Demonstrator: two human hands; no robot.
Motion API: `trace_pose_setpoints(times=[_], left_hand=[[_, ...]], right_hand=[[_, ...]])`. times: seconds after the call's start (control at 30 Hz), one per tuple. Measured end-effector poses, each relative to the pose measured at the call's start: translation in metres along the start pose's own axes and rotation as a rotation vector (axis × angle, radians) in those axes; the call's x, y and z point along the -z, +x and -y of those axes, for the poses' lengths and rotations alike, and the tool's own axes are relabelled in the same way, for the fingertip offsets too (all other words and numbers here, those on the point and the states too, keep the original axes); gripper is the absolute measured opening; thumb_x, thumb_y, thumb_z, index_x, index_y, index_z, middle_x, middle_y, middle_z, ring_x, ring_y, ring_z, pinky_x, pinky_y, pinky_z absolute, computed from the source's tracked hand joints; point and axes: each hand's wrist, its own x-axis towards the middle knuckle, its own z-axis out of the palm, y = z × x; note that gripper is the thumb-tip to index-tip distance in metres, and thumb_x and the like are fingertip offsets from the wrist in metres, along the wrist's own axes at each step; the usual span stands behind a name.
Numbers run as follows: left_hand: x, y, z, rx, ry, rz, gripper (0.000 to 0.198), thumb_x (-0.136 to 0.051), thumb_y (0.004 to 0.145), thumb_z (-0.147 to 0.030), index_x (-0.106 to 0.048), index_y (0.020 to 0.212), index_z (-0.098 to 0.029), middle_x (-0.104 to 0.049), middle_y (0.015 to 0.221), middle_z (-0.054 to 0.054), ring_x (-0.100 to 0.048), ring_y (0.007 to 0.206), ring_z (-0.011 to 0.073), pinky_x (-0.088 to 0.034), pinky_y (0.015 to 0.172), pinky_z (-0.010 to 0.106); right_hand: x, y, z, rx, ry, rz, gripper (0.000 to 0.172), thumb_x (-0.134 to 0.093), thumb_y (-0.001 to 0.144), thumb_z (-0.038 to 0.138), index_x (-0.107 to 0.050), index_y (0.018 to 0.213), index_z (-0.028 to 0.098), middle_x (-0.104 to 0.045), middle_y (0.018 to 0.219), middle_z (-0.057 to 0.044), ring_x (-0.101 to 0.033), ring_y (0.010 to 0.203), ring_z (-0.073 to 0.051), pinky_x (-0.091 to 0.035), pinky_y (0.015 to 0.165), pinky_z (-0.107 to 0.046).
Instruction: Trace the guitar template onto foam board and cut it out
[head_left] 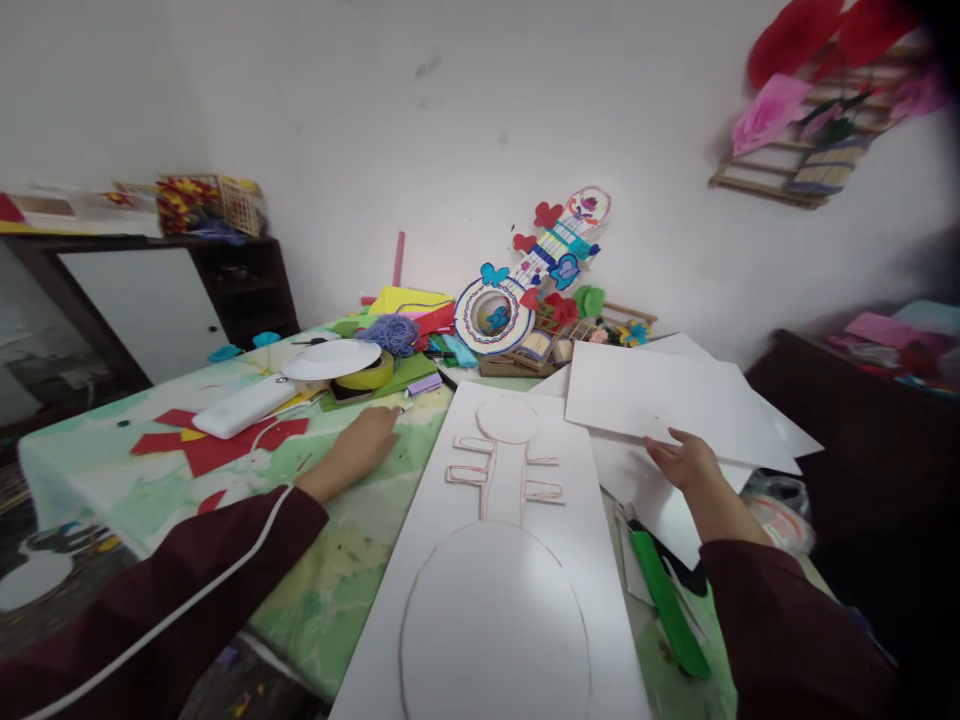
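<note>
A large white sheet of card (457, 610) lies in front of me, with a guitar-like outline drawn on it in reddish-brown and dark lines. To its left, my left hand (364, 442) rests low over the tablecloth, fingers closed together; a small whitish tip shows at the fingertips, too small to name. Just beyond them lies a purple block-like piece (424, 385). My right hand (684, 462) is at the near edge of a loose white sheet (660, 395), palm turned partly up, fingers apart. Whether it touches that sheet I cannot tell.
A green cutter-like tool (667, 605) lies right of the card. Red paper (217, 445), a white device (244, 405), a white plate (331, 359), yellow tape (367, 373) and purple yarn (388, 335) crowd the left. A decorated paper guitar (495, 315) leans on the wall.
</note>
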Motion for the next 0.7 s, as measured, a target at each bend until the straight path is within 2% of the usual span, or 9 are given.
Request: trace_pose_setpoints(times=[0.07,0.13,0.23,0.27,0.37,0.43,0.5,0.6,0.7], left_hand=[[-0.002,0.014,0.019,0.088,0.025,-0.018,0.032,-0.042,0.081,-0.016,-0.06,0.106,-0.004,-0.062,0.107,0.023,-0.056,0.108,0.0318,-0.042,0.093,0.043],[-0.001,0.022,0.029,0.135,0.012,-0.033,0.024,-0.04,0.081,-0.012,-0.061,0.09,-0.006,-0.064,0.097,0.024,-0.06,0.099,0.0324,-0.045,0.085,0.044],[0.01,0.031,0.023,0.16,-0.05,-0.076,0.024,-0.034,0.085,-0.015,-0.057,0.089,-0.007,-0.063,0.093,0.022,-0.062,0.089,0.029,-0.047,0.075,0.039],[0.016,0.032,0.015,0.152,-0.083,-0.091,0.026,-0.031,0.088,-0.018,-0.055,0.092,-0.008,-0.063,0.092,0.02,-0.062,0.086,0.0263,-0.048,0.072,0.036],[0.037,0.029,-0.033,0.039,-0.213,-0.104,0.029,-0.023,0.094,-0.025,-0.047,0.104,-0.015,-0.064,0.086,0.006,-0.061,0.075,0.0145,-0.047,0.067,0.025],[0.051,0.018,-0.074,-0.178,-0.368,-0.114,0.025,-0.029,0.093,-0.029,-0.047,0.105,-0.018,-0.063,0.085,0.002,-0.059,0.076,0.0141,-0.045,0.069,0.026],[0.062,0.002,-0.113,-0.41,-0.505,-0.045,0.023,-0.033,0.092,-0.031,-0.05,0.104,-0.02,-0.062,0.085,0.002,-0.058,0.077,0.0152,-0.044,0.07,0.027],[0.071,-0.021,-0.148,-0.486,-0.611,0.078,0.026,-0.03,0.094,-0.035,-0.05,0.103,-0.021,-0.062,0.083,0.002,-0.057,0.072,0.016,-0.044,0.068,0.029],[0.07,-0.033,-0.156,-0.462,-0.669,0.108,0.026,-0.031,0.095,-0.036,-0.05,0.105,-0.021,-0.063,0.089,0.003,-0.059,0.081,0.0173,-0.043,0.075,0.032]], right_hand=[[0.002,-0.013,0.002,0.022,-0.026,-0.015,0.017,-0.051,0.078,0.008,-0.048,0.092,0.017,-0.051,0.094,-0.005,-0.057,0.065,-0.01,-0.044,0.045,-0.019],[0.001,-0.03,0.001,0.058,-0.045,0.004,0.014,-0.052,0.075,0.009,-0.049,0.086,0.017,-0.051,0.093,-0.004,-0.056,0.064,-0.009,-0.043,0.044,-0.018],[-0.009,-0.07,-0.006,0.116,-0.076,0.106,0.015,-0.059,0.07,0.014,-0.054,0.084,0.016,-0.056,0.09,-0.003,-0.059,0.068,-0.011,-0.044,0.049,-0.019],[-0.016,-0.087,-0.009,0.148,-0.101,0.161,0.022,-0.066,0.067,0.016,-0.057,0.087,0.017,-0.059,0.088,-0.003,-0.06,0.069,-0.011,-0.044,0.05,-0.02],[-0.044,-0.145,-0.023,0.275,-0.306,0.564,0.036,-0.071,0.068,0.032,-0.058,0.098,0.017,-0.063,0.086,-0.004,-0.059,0.068,-0.012,-0.043,0.053,-0.022],[-0.064,-0.18,-0.032,0.228,-0.359,0.757,0.042,-0.069,0.07,0.042,-0.057,0.101,0.016,-0.063,0.079,-0.002,-0.057,0.062,-0.012,-0.041,0.051,-0.023],[-0.078,-0.206,-0.041,0.224,-0.328,0.889,0.039,-0.063,0.074,0.049,-0.058,0.094,0.016,-0.058,0.066,0.001,-0.05,0.051,-0.009,-0.038,0.048,-0.023],[-0.082,-0.224,-0.05,0.316,-0.343,0.926,0.038,-0.055,0.081,0.051,-0.055,0.069,0.015,-0.049,0.05,0.004,-0.041,0.042,-0.007,-0.031,0.043,-0.022],[-0.071,-0.228,-0.054,0.405,-0.342,0.85,0.042,-0.052,0.084,0.05,-0.052,0.06,0.016,-0.05,0.049,0.003,-0.042,0.041,-0.007,-0.031,0.042,-0.022]])
